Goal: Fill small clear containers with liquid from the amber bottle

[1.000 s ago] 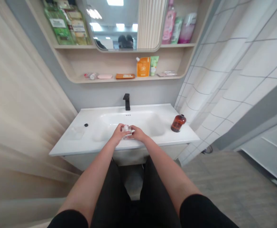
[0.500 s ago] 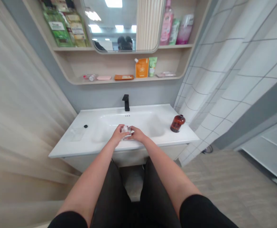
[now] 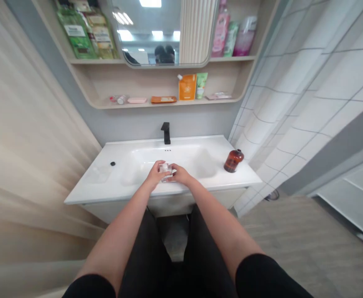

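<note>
Over the front edge of the white sink [image 3: 138,159], both hands hold a small clear container [image 3: 165,169] with a whitish upper part. My left hand [image 3: 154,174] is closed around its left side, thumb across the front. On its right side, the fingers of my right hand [image 3: 179,174] curl against it. The container's exact kind is too small and blurred to tell. Behind it stands a black faucet [image 3: 166,133]. A brown bottle [image 3: 233,160] without a cap stands on the counter to the right.
A small black round piece [image 3: 112,164] and a clear flat item [image 3: 97,174] lie on the left counter. Above, a shelf [image 3: 131,106] holds an orange pouch [image 3: 187,87], a green tube [image 3: 201,85] and small packets. A curtain [image 3: 29,136] hangs at left, a tiled wall [image 3: 293,103] at right.
The view has shifted very slightly. Both hands stay on the clear container in nearly the same place; nothing else has visibly moved.
</note>
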{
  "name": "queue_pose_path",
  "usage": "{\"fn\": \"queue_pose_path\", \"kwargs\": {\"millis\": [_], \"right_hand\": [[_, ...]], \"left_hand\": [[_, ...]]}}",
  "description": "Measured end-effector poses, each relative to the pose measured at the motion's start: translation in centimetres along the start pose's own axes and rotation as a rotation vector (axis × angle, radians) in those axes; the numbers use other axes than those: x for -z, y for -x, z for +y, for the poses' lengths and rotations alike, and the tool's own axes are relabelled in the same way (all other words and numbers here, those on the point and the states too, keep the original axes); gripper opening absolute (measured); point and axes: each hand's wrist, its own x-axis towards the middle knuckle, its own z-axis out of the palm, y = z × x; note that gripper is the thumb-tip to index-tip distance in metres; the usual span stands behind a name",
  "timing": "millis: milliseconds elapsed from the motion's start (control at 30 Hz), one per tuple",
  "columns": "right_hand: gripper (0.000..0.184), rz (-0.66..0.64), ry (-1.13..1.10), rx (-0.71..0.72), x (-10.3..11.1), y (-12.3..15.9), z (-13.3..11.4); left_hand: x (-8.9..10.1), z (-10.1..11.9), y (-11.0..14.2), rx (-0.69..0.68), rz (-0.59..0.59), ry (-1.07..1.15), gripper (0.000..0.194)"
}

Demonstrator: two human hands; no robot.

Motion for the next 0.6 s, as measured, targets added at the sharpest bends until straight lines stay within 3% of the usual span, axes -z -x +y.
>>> {"fn": "queue_pose_path", "kwargs": {"millis": [233, 400, 600], "right_hand": [[0.064, -0.014, -0.011, 0.008, 0.1, 0.1, 0.0], [0.062, 0.011, 0.031, -0.008, 0.1, -0.1, 0.3], [0.06, 0.006, 0.06, -0.006, 0.2, -0.1, 0.3]], "left_hand": [[0.0, 0.1, 0.1, 0.012, 0.01, -0.03, 0.057], [0.1, 0.3, 0.1, -0.101, 0.024, -0.06, 0.051], [1.1, 2.8, -0.3, -0.215, 0.031, -0.426, 0.047]]}}
